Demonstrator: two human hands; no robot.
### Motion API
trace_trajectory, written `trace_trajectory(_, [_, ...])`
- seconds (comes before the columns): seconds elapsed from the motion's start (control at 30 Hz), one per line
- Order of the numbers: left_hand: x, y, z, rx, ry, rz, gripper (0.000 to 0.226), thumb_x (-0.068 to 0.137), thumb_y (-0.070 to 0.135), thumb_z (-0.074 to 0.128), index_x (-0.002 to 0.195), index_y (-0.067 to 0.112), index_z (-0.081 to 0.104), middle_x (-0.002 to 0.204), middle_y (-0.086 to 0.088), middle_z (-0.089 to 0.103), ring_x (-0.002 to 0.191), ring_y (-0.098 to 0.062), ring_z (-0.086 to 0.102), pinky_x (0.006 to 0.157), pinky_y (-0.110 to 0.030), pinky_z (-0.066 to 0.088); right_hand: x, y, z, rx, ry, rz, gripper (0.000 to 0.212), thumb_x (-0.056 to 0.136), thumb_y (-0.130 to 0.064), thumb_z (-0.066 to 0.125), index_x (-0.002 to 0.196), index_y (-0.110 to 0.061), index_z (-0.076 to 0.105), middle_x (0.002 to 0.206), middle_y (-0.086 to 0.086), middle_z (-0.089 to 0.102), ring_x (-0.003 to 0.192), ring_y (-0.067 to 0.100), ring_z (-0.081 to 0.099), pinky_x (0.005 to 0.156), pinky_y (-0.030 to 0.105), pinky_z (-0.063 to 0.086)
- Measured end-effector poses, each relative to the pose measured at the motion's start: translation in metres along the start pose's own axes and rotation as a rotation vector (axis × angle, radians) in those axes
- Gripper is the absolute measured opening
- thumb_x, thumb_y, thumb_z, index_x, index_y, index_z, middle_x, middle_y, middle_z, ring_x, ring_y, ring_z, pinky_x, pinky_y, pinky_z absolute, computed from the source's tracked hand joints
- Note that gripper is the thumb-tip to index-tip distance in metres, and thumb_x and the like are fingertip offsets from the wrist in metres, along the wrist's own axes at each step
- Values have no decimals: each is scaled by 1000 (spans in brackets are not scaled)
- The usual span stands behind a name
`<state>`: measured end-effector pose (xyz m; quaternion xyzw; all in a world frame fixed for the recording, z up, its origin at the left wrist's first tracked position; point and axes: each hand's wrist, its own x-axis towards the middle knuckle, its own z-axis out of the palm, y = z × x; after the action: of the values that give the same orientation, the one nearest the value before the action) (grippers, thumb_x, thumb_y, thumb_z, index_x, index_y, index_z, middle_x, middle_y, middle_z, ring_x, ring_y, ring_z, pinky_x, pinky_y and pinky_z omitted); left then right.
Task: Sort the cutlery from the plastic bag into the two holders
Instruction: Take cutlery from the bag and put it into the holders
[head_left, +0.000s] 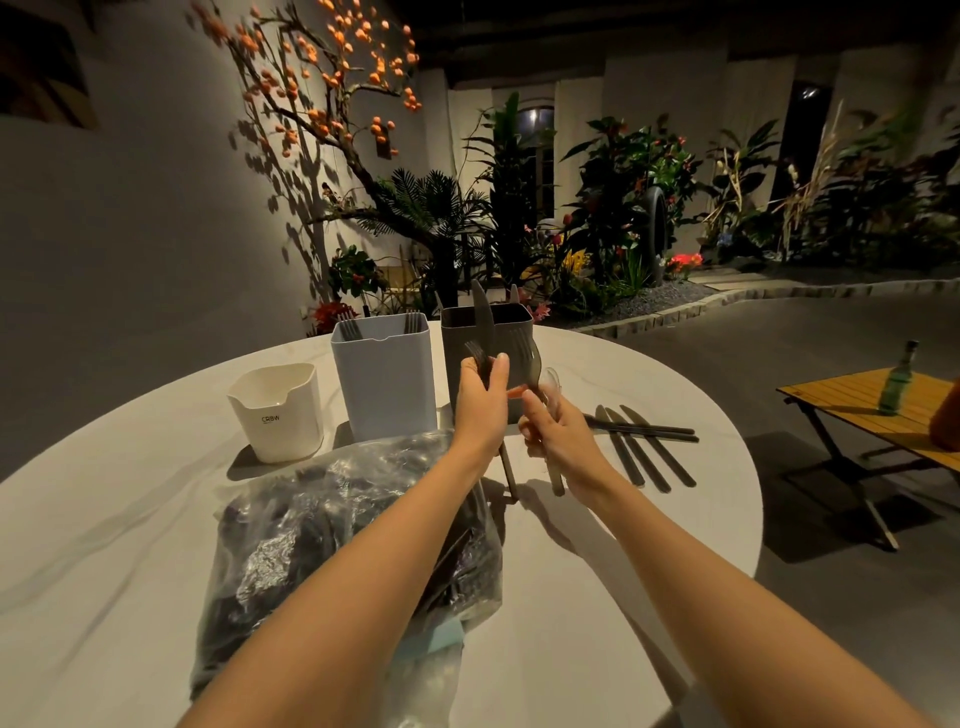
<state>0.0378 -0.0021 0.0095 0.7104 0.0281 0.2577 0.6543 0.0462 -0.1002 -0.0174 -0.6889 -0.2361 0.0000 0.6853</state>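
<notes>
Fingers of left hand (480, 400) pinch a fork (477, 358); right hand (553, 436) grips mixed cutlery (540, 384) mid-frame, likely separating by type before dark holder (485, 322).

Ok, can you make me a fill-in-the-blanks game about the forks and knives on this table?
1. The left hand holds a ____ in front of the dark holder.
2. The loose knives lie on the table to the ____ of the hands.
3. The plastic bag lies under the ____ arm.
4. Fork tips stick out of the ____ holder.

Missing words: fork; right; left; light
</notes>
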Motion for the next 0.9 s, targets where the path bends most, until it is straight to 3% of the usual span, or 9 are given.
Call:
trace_trajectory(0.1, [-6,-1,-3,-36,-61,-21,7,97,29,54,99,23,54,89,8,60,83,-1,59,77,-17,46,-3,7,-2,4,-24,-13,21,102,-30,42,109,-17,56,68,1,48,61,7,44,55,14,41])
trace_trajectory(0.27, [-6,-15,-2,18,-50,-81,11,93,32,60,91,22,56,87,3,60,86,-10,59,70,-20,47,-8,15,-2,-3,-13,-39,16,101,-27,42,95,-21,55,64,-1,47,58,8,43,52,12,40])
trace_trajectory(0.37, [-4,-21,0,47,-65,-123,24,95,36,56,100,13,59,88,0,61,89,-15,60,64,-19,45,-11,21,1,-30,6,-38,16,101,-28,41,103,-21,55,72,-5,53,65,7,48,58,11,43])
trace_trajectory(0.47, [-4,-22,0,54,-77,-157,28,93,40,57,94,12,57,80,1,60,77,-11,59,64,-19,45,-10,24,7,-69,-11,-54,27,102,-31,38,124,-22,51,97,-10,60,89,4,57,77,15,48])
trace_trajectory(0.6, [0,-20,-2,-58,-29,-204,40,87,42,65,99,5,58,75,0,58,67,-10,55,65,-19,46,-8,26,11,-122,-43,-60,29,103,-34,35,125,-22,48,91,-14,56,85,4,56,80,19,48])
trace_trajectory(0.7, [3,-19,-3,-92,10,-244,42,86,36,68,110,4,56,82,-3,58,65,-9,56,54,-16,43,-8,25,13,-173,-61,-69,26,103,-34,33,117,-18,49,80,-9,50,71,6,50,65,17,47])
trace_trajectory(0.77, [4,-17,-3,-38,32,-253,35,92,31,62,115,7,51,87,-1,57,71,-7,55,56,-14,44,-7,24,14,-178,-65,-65,23,104,-32,34,110,-16,50,72,-8,46,61,5,44,53,12,41])
trace_trajectory(0.9, [10,-17,-7,47,85,-252,22,98,26,50,109,7,51,81,-1,52,74,-11,53,64,-20,47,-1,20,15,-114,-99,-10,30,104,-31,35,102,-7,52,63,-2,45,54,7,40,48,13,36])
